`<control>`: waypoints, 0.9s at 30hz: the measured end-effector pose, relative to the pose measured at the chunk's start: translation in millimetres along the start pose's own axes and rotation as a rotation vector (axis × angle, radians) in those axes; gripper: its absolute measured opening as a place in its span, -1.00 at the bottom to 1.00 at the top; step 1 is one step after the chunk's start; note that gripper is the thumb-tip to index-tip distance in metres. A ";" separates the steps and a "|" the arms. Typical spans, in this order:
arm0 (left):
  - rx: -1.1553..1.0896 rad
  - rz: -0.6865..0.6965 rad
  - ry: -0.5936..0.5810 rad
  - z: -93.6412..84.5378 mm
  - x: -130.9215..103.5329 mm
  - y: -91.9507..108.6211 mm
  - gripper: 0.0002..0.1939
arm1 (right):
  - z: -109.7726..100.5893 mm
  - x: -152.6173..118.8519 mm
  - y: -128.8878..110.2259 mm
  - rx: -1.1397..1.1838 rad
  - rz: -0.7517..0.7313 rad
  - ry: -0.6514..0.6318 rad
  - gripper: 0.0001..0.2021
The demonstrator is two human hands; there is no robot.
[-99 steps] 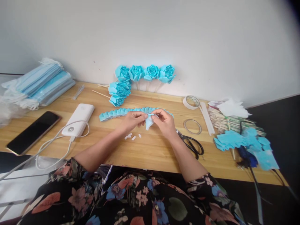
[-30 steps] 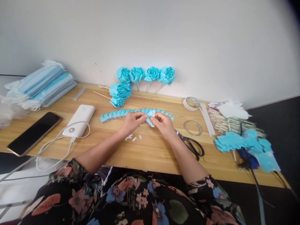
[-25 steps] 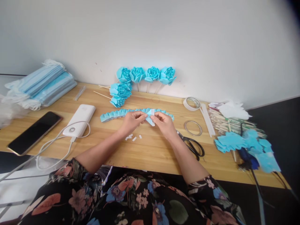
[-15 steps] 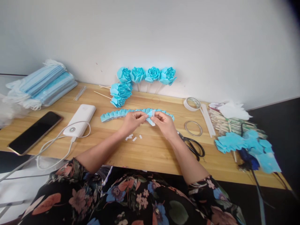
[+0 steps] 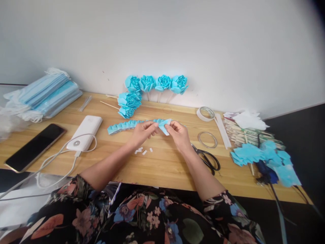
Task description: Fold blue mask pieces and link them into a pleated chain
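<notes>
My right hand (image 5: 179, 135) pinches a small folded light-blue piece (image 5: 164, 126) at its right side. Thumb and fingers of my left hand (image 5: 144, 133) are pressed together at the piece's left edge; what lies between those fingertips is too small to make out. Behind both hands a curved row of folded blue pieces (image 5: 123, 126) lies on the wooden table, partly hidden by them. Several white scraps (image 5: 144, 152) lie just in front of my left hand. Black-handled scissors (image 5: 209, 160) rest beside my right wrist.
Blue paper flowers (image 5: 163, 83) on sticks are by the wall. Masks (image 5: 45, 95), a phone (image 5: 35, 147) and a cabled power bank (image 5: 85, 133) lie left. To the right are tape rolls (image 5: 205, 114), white strips (image 5: 223, 131), sticks (image 5: 238, 132) and blue pieces (image 5: 247, 154).
The folded piece has turned a little in my right hand. My left fingertips have shifted slightly away toward its left edge. The whole view has moved slightly.
</notes>
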State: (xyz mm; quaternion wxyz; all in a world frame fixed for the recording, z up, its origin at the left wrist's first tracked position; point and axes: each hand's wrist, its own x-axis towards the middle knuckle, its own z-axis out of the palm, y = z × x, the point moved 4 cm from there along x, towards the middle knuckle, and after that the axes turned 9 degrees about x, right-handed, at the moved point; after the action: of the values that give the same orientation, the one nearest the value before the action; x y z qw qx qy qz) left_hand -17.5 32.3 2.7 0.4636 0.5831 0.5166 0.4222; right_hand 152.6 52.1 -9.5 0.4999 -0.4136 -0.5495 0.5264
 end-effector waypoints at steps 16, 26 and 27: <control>-0.024 -0.021 -0.063 6.7 -0.1 -9.0 -0.60 | 8.6 -4.0 1.8 0.001 -0.003 -0.085 -0.73; -0.229 -0.126 0.010 -1.1 7.3 -19.1 -0.59 | 2.4 -4.0 -15.1 -0.252 -0.330 -0.122 -0.72; -0.254 -0.135 0.006 -0.7 7.3 -19.5 -0.59 | 3.6 -5.0 -16.8 -0.300 -0.373 -0.136 -0.70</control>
State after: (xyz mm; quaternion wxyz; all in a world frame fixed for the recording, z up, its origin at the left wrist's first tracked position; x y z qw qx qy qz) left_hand -21.5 40.4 -16.1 0.5596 0.4823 0.4984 0.4537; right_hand 151.1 44.9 6.7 0.4833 -0.3380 -0.7208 0.3641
